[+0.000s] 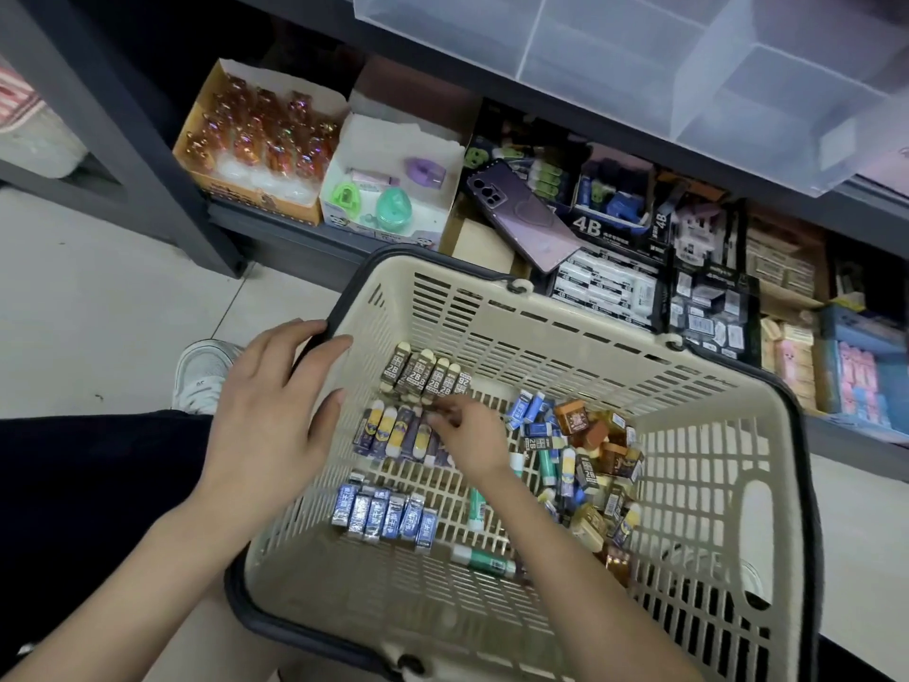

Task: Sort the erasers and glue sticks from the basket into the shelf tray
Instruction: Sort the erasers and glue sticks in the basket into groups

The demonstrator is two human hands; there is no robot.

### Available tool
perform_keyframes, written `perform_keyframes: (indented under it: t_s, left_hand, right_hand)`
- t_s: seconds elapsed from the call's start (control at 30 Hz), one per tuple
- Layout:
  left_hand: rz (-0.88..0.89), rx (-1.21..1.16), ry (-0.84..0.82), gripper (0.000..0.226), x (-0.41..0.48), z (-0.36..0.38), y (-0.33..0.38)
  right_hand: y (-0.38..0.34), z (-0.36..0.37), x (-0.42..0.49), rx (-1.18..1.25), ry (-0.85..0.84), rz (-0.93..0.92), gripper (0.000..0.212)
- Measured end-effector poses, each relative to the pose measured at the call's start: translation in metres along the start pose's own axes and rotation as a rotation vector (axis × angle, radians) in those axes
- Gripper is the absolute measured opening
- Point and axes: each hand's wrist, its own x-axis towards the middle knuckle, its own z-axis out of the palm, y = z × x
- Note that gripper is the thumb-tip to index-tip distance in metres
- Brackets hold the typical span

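Observation:
A beige plastic basket (580, 337) sits in front of me. Inside lie three neat rows: brown 2B erasers (423, 374), purple-and-yellow erasers (388, 430) and blue erasers (381, 516). A mixed pile of erasers (590, 465) fills the right side, and green glue sticks (484, 558) lie near the middle. My left hand (275, 411) rests with straight fingers over the basket's left rim. My right hand (467, 435) reaches into the basket, its fingertips touching the purple-and-yellow row; whether it pinches one I cannot tell. A clear divided shelf tray (639, 56) hangs above at the top.
The low shelf behind the basket holds a purple phone (521, 214), boxes of 4B erasers (610, 283), a white box of sharpeners (393, 189), an orange box (256, 140) and pink erasers (856, 381). A white shoe (204, 371) stands on the tiled floor at left.

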Motion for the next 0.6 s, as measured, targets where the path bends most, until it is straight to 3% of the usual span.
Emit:
perform_keyframes:
  t_s: [0.07, 0.17, 0.37, 0.47, 0.6]
  left_hand:
    - [0.008, 0.011, 0.003, 0.036, 0.001, -0.001, 0.002]
    - [0.021, 0.007, 0.058, 0.032, 0.009, -0.006, 0.013]
    - [0.056, -0.095, 0.024, 0.027, 0.008, -0.005, 0.037]
    - [0.087, -0.117, -0.022, 0.025, 0.001, 0.002, 0.035]
    - [0.083, 0.012, 0.039, 0.028, 0.002, -0.003, 0.025]
  right_hand:
    - [0.025, -0.016, -0.005, -0.055, 0.070, 0.076, 0.031]
    - [0.057, -0.027, -0.011, -0.094, 0.015, 0.164, 0.037]
    - [0.054, -0.001, 0.000, -0.236, -0.162, -0.003, 0.040]
    - [0.063, 0.000, 0.000, -0.212, -0.153, 0.032, 0.032]
    - [0.080, -0.006, -0.004, -0.152, -0.116, 0.090, 0.029]
